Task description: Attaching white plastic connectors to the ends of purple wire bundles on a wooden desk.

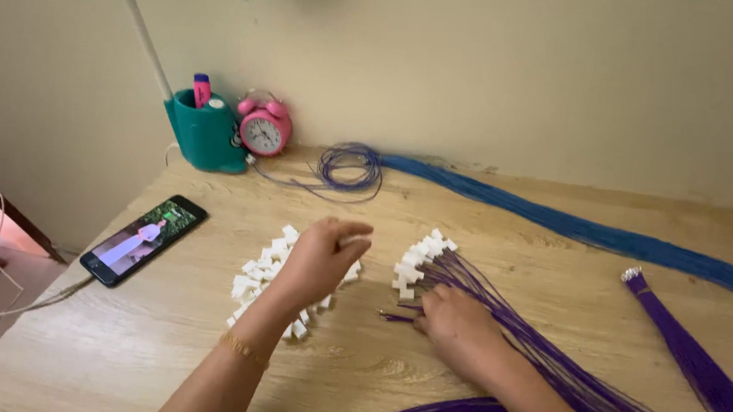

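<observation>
On one desk (156, 338), left hand (320, 259) pinches nothing visible; right hand (455, 322) presses purple wires (547, 351).

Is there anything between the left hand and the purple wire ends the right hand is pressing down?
Nothing visible. The left hand hovers over the loose white connectors; the right hand rests on the purple wires. Between the hands lies only bare wooden table; the fitted connectors sit just beyond that gap.

Head view, close above desk (156, 338)
</observation>
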